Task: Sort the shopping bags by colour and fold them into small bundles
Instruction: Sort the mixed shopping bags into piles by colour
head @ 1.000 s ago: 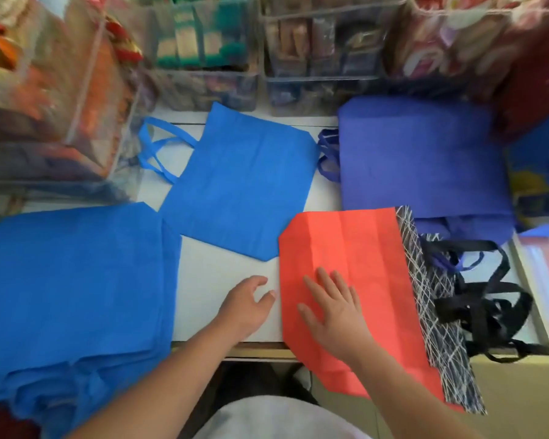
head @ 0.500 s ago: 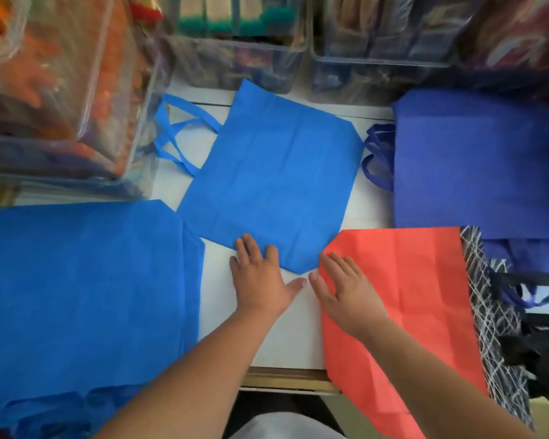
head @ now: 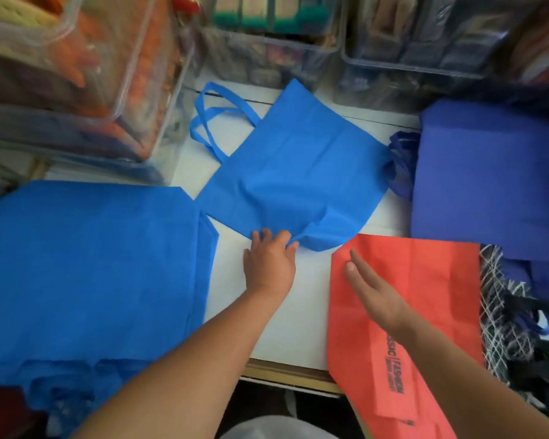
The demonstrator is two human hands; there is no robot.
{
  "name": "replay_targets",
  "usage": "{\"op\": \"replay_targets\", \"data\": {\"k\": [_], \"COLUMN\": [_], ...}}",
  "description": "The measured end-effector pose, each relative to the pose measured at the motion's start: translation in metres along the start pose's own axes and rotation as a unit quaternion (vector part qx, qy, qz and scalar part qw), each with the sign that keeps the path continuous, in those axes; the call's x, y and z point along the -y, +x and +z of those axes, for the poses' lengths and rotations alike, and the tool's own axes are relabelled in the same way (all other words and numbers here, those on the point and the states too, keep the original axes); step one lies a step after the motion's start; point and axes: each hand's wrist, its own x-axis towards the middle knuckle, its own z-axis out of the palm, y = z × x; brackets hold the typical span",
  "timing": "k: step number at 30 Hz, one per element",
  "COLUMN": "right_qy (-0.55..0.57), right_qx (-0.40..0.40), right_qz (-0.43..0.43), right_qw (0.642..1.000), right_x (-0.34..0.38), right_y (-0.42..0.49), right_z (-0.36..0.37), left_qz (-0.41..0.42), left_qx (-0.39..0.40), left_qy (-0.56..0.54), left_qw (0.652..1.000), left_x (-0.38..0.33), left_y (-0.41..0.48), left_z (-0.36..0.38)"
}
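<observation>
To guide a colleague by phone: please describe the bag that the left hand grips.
On the white table, before the clear boxes at the back, one bright blue bag lies alone and turned cornerwise. The left hand pinches its near corner; unlike the blue stack beside it, its two loop handles lie spread toward the boxes.

The white bench (head: 292, 318) carries one light blue bag (head: 298, 172) at its middle, handles toward the far left. A stack of blue bags (head: 92, 264) covers its left end and purple-blue bags (head: 495, 179) cover its right. A red bag (head: 425, 280) overhangs the near edge, touching a black-and-white patterned bag (head: 501, 315). Clear bins (head: 276, 58) line the back.
</observation>
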Motion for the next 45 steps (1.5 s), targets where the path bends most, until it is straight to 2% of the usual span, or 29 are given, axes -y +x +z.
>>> {"op": "replay_targets", "data": {"k": [2,6,8,10,11,15,18,21,23,25,27,30,35,38,41,45], "right_qy": [0.09,0.27,0.225,0.142,0.118,0.145,0.067,0.025,0.042,0.038,0.038,0.021,-0.04,0.023,0.094,0.091], "right_qx": [-0.029,-0.131,-0.203,-0.224,-0.226,-0.241,-0.241,-0.148,-0.068,-0.001,0.026,0.015,-0.03,-0.03,0.01,0.126], "right_qz": [-0.008,-0.047,-0.097,-0.121,-0.109,-0.026,0.024,0.033,0.021,0.031,0.044,0.048,0.018,0.008,0.004,-0.021], "right_qw": [0.996,0.953,0.948,0.957,0.961,0.959,0.968,0.988,0.997,0.999,0.998,0.999,0.999,0.999,0.995,0.988], "right_x": [0.013,0.056,0.075,0.085,0.084,0.079,0.077,0.073,0.071,0.068,0.062,0.055,0.059,0.072,0.087,0.11], "right_y": [-0.006,-0.011,-0.016,-0.021,-0.021,-0.04,-0.055,-0.062,-0.064,-0.068,-0.07,-0.07,-0.048,-0.037,-0.044,-0.06], "right_z": [-0.002,-0.014,-0.022,-0.024,-0.026,-0.013,0.012,0.059,0.094,0.122,0.144,0.159,0.163,0.174,0.201,0.243], "left_qz": [0.044,0.135,0.163,0.199,0.223,0.309,0.261,0.188,0.089,-0.043,-0.146,-0.151,-0.153,-0.16,-0.171,-0.155], "left_qx": [-0.04,-0.101,-0.122,-0.151,-0.162,-0.179,-0.171,-0.118,-0.055,0.014,0.056,0.088,0.139,0.154,0.141,0.121], "left_qy": [-0.076,-0.098,-0.091,-0.072,-0.059,0.003,0.057,0.121,0.166,0.183,0.133,0.047,0.024,0.018,0.021,0.037], "left_qw": [0.995,0.981,0.975,0.966,0.959,0.934,0.948,0.967,0.981,0.982,0.979,0.983,0.978,0.975,0.975,0.98], "left_x": [-0.004,-0.012,-0.014,-0.012,-0.008,0.019,0.066,0.137,0.178,0.206,0.219,0.221,0.224,0.225,0.225,0.228], "left_y": [-0.009,-0.054,-0.078,-0.095,-0.1,-0.116,-0.125,-0.146,-0.16,-0.168,-0.175,-0.187,-0.195,-0.193,-0.198,-0.203], "left_z": [-0.024,-0.055,-0.067,-0.084,-0.095,-0.149,-0.188,-0.217,-0.235,-0.244,-0.246,-0.232,-0.199,-0.188,-0.192,-0.204]}}
